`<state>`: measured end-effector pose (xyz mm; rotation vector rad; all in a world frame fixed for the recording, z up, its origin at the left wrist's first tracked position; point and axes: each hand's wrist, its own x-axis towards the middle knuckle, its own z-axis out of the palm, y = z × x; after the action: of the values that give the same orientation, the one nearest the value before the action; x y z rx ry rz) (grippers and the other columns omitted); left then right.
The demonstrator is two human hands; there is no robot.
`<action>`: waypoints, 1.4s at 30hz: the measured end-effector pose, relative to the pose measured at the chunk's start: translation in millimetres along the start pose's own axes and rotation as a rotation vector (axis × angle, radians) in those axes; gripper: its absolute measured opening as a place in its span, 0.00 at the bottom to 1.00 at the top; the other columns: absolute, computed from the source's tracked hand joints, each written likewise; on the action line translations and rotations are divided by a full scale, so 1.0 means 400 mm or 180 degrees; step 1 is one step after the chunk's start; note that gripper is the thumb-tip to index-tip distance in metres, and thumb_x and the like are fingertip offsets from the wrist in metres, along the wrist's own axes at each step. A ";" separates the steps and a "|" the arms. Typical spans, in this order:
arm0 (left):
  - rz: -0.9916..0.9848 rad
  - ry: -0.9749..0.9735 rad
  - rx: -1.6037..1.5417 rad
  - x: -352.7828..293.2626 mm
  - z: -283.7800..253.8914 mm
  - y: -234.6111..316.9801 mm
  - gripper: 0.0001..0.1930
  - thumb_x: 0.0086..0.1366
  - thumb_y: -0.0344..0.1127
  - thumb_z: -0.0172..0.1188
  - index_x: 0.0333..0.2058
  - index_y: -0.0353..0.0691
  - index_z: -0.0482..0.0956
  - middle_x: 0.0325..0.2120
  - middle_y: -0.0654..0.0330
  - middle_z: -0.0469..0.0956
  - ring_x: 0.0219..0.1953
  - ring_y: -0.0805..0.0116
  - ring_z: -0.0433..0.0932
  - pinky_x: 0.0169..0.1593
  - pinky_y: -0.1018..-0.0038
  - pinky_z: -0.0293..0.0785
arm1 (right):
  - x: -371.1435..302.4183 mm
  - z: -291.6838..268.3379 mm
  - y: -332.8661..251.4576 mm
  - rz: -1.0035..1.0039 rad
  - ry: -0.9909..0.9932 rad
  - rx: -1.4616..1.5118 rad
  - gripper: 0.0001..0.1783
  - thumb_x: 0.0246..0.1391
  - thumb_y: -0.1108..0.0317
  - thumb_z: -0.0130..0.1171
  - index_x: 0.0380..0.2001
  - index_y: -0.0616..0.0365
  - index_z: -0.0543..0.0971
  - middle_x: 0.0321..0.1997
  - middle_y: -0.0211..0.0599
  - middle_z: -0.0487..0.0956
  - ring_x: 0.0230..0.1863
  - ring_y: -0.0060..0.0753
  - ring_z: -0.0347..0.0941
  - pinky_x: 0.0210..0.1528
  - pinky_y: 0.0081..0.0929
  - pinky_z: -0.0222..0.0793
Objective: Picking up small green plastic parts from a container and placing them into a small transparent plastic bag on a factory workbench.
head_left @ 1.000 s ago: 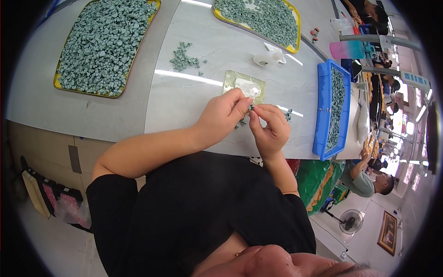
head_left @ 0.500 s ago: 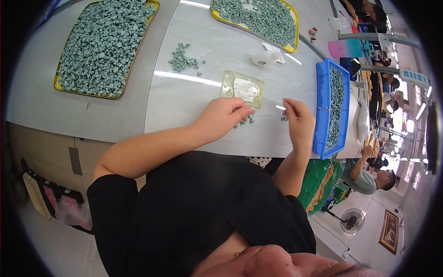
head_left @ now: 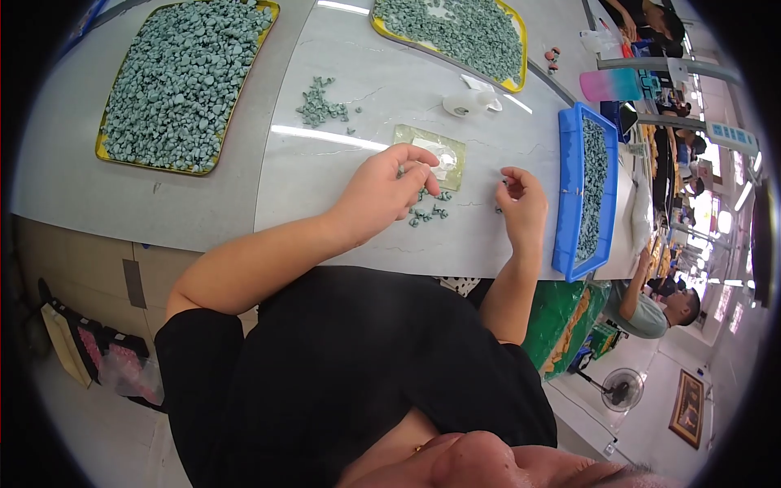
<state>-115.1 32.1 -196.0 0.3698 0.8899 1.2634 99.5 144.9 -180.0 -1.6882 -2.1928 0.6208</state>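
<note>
My left hand [head_left: 386, 193] is bent over the near-left edge of a pale yellow-green square pad [head_left: 453, 169]. A small grey-green piece [head_left: 400, 171] shows between its curled fingers. The pad has a white patch with a clear, glossy blob, partly covered by my fingers. To the right, my right hand [head_left: 523, 205] is pinched just above the table; whatever its fingertips hold is too small to make out. Several loose grey-green pieces [head_left: 427, 215] lie between my hands, in front of the pad.
A yellow tray [head_left: 154, 168] heaped with grey-green pieces is at left, another yellow tray [head_left: 523, 49] at the back. A blue bin [head_left: 569, 195] of pieces borders the right. A small pile [head_left: 319, 106] and a white bottle [head_left: 468, 102] lie beyond the pad. Co-workers sit farther right.
My left hand has moved up and over the pad's near edge, its fingers less tightly closed, uncovering more loose pieces. My right hand has shifted slightly, its fingers curling more.
</note>
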 end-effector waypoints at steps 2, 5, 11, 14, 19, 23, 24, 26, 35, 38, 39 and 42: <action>0.0042 -0.0072 0.0235 0.005 0.000 -0.004 0.09 0.67 0.33 0.47 0.37 0.33 0.73 0.28 0.63 0.73 0.18 0.85 0.55 0.20 0.86 0.53 | -0.016 0.019 -0.026 -0.0219 -0.0020 0.0333 0.11 0.47 0.77 0.61 0.36 0.64 0.78 0.30 0.31 0.77 0.29 0.19 0.71 0.34 0.17 0.68; -0.0124 -0.0228 0.0735 0.007 -0.006 -0.004 0.09 0.66 0.34 0.50 0.37 0.33 0.73 0.27 0.63 0.74 0.18 0.84 0.58 0.20 0.85 0.55 | -0.046 0.032 -0.077 -0.0528 -0.0198 0.0605 0.08 0.48 0.79 0.60 0.34 0.64 0.77 0.32 0.33 0.78 0.32 0.19 0.73 0.36 0.17 0.70; -0.0056 -0.0331 0.1073 0.007 -0.002 -0.012 0.10 0.66 0.36 0.52 0.37 0.35 0.75 0.25 0.65 0.74 0.18 0.83 0.60 0.20 0.85 0.56 | -0.073 0.062 -0.133 -0.1934 0.0010 0.0901 0.09 0.42 0.85 0.62 0.29 0.65 0.76 0.32 0.40 0.80 0.35 0.29 0.77 0.37 0.22 0.73; -0.0073 -0.0302 0.1081 0.007 -0.006 -0.014 0.10 0.66 0.36 0.52 0.36 0.35 0.76 0.24 0.65 0.73 0.18 0.83 0.60 0.20 0.85 0.56 | -0.071 0.056 -0.127 -0.2066 -0.0030 0.0665 0.10 0.40 0.85 0.63 0.29 0.65 0.78 0.31 0.41 0.79 0.32 0.31 0.77 0.34 0.23 0.73; -0.0021 -0.0259 0.1020 0.009 -0.018 -0.017 0.10 0.65 0.36 0.53 0.37 0.34 0.76 0.24 0.65 0.73 0.18 0.83 0.60 0.20 0.85 0.57 | -0.072 0.068 -0.142 -0.2319 -0.0049 0.0550 0.11 0.40 0.83 0.64 0.31 0.64 0.80 0.30 0.40 0.80 0.29 0.32 0.76 0.31 0.22 0.73; 0.0098 -0.0110 0.0991 0.011 -0.021 -0.016 0.11 0.64 0.36 0.55 0.38 0.34 0.77 0.24 0.66 0.72 0.18 0.83 0.60 0.20 0.85 0.58 | -0.074 0.071 -0.142 -0.2495 0.0091 0.0251 0.13 0.40 0.82 0.64 0.34 0.63 0.80 0.30 0.40 0.80 0.28 0.33 0.76 0.31 0.21 0.73; 0.0098 -0.0109 0.0991 0.012 -0.022 -0.016 0.11 0.64 0.36 0.55 0.38 0.34 0.77 0.24 0.66 0.72 0.18 0.83 0.60 0.20 0.85 0.58 | -0.073 0.070 -0.141 -0.2495 0.0089 0.0251 0.13 0.40 0.82 0.64 0.34 0.63 0.80 0.30 0.40 0.80 0.28 0.33 0.76 0.31 0.21 0.73; 0.0324 -0.0054 0.1235 0.014 -0.025 -0.019 0.12 0.63 0.37 0.56 0.39 0.34 0.78 0.22 0.67 0.72 0.17 0.84 0.61 0.21 0.84 0.59 | -0.072 0.068 -0.137 -0.2587 0.0196 0.0332 0.15 0.37 0.84 0.62 0.34 0.65 0.78 0.31 0.41 0.78 0.29 0.37 0.74 0.29 0.26 0.71; 0.0158 0.0054 0.1002 0.011 -0.027 -0.007 0.12 0.63 0.35 0.56 0.42 0.35 0.78 0.23 0.67 0.75 0.18 0.84 0.61 0.21 0.84 0.59 | -0.029 0.098 -0.106 -0.2979 0.0714 -0.0126 0.13 0.35 0.85 0.64 0.30 0.67 0.78 0.28 0.40 0.78 0.28 0.35 0.74 0.29 0.24 0.70; 0.0397 0.0019 0.0895 0.015 -0.037 -0.019 0.11 0.64 0.33 0.54 0.42 0.34 0.75 0.28 0.64 0.77 0.19 0.84 0.61 0.22 0.85 0.59 | -0.026 0.101 -0.107 -0.3084 0.0701 -0.0282 0.14 0.33 0.85 0.64 0.30 0.67 0.78 0.29 0.40 0.78 0.29 0.36 0.75 0.30 0.25 0.71; 0.0398 0.0022 0.0891 0.014 -0.038 -0.019 0.11 0.64 0.33 0.54 0.42 0.34 0.75 0.28 0.64 0.77 0.19 0.84 0.61 0.22 0.85 0.59 | -0.026 0.102 -0.108 -0.3086 0.0696 -0.0283 0.14 0.33 0.85 0.64 0.30 0.67 0.78 0.29 0.40 0.78 0.29 0.36 0.75 0.30 0.25 0.71; 0.0262 0.0161 0.0802 0.013 -0.040 -0.019 0.09 0.64 0.31 0.54 0.40 0.34 0.73 0.32 0.60 0.77 0.19 0.84 0.61 0.21 0.85 0.58 | -0.026 0.107 -0.108 -0.3141 0.0702 -0.0427 0.15 0.32 0.85 0.64 0.31 0.66 0.79 0.30 0.40 0.78 0.30 0.37 0.75 0.30 0.26 0.71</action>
<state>-122.0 31.4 -213.1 0.5808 1.0903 1.2429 45.4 119.2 -194.5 -0.4971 -2.5300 0.0158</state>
